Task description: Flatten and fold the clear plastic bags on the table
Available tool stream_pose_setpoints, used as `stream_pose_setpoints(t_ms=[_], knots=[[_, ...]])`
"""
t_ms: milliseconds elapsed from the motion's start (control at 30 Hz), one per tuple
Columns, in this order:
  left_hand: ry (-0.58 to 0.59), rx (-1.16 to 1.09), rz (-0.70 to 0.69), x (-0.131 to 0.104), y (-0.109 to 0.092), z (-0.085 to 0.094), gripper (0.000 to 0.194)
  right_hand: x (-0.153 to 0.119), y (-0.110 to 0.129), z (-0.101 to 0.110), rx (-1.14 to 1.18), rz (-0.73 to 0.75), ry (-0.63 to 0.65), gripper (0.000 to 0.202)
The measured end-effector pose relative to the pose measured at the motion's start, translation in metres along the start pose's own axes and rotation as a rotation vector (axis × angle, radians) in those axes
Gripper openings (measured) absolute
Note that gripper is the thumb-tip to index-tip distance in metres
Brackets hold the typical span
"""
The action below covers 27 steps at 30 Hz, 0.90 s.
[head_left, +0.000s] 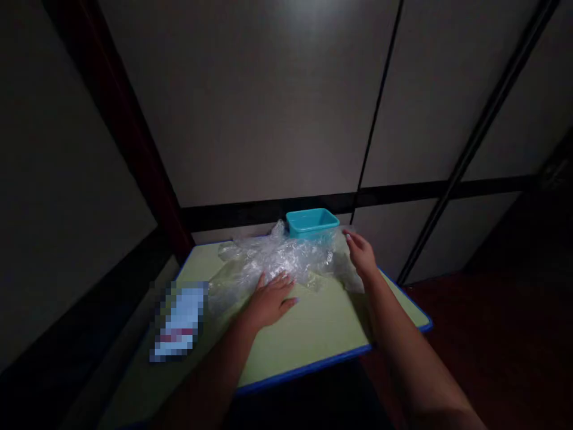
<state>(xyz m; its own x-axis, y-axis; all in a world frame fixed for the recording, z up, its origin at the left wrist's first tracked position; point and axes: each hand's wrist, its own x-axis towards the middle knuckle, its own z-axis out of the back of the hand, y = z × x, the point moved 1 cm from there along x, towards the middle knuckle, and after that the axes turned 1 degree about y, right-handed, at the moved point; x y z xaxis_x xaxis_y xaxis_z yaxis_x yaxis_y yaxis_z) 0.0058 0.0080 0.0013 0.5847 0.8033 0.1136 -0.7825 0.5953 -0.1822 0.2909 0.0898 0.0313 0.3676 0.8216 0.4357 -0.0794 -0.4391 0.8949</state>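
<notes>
Crumpled clear plastic sheeting (286, 257) is spread over the far half of a pale yellow-green table. My left hand (273, 298) lies palm down at its near edge, fingers stretched and touching the plastic. At the right, my right hand (360, 252) is raised over the table with thumb and fingers pinched on the plastic's right edge. Part of the plastic hangs below that hand. Behind the heap stands a turquoise plastic basket (313, 221), its lower front partly covered by the plastic.
The table (322, 325) has a blue edge and stands against pale wall panels (268, 119) with dark strips. A pixelated white item with a red band (181, 319) lies at the table's left. Dark red floor (483, 334) shows at the right.
</notes>
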Motion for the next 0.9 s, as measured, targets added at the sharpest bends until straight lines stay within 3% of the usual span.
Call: stream_pose_setpoints(t_ms=[167, 367, 533, 733, 900], knots=[[-0.064, 0.004, 0.031, 0.002, 0.002, 0.004, 0.040, -0.005, 0.017, -0.002, 0.061, -0.003, 0.034, 0.053], [-0.343, -0.033, -0.030, 0.002, -0.003, 0.013, 0.031, -0.032, 0.062, -0.009, 0.207, -0.027, 0.205, 0.048], [-0.522, -0.124, -0.077, -0.004, -0.008, 0.021, 0.045, -0.071, 0.089, -0.018, 0.252, -0.027, 0.375, 0.049], [-0.626, -0.328, -0.195, -0.012, -0.015, 0.025, 0.061, -0.119, 0.103, -0.043, 0.420, -0.135, 0.575, 0.051], [-0.727, -0.481, -0.203, -0.014, -0.009, 0.029, 0.061, -0.142, 0.115, -0.052, 0.575, -0.187, 0.594, 0.052]])
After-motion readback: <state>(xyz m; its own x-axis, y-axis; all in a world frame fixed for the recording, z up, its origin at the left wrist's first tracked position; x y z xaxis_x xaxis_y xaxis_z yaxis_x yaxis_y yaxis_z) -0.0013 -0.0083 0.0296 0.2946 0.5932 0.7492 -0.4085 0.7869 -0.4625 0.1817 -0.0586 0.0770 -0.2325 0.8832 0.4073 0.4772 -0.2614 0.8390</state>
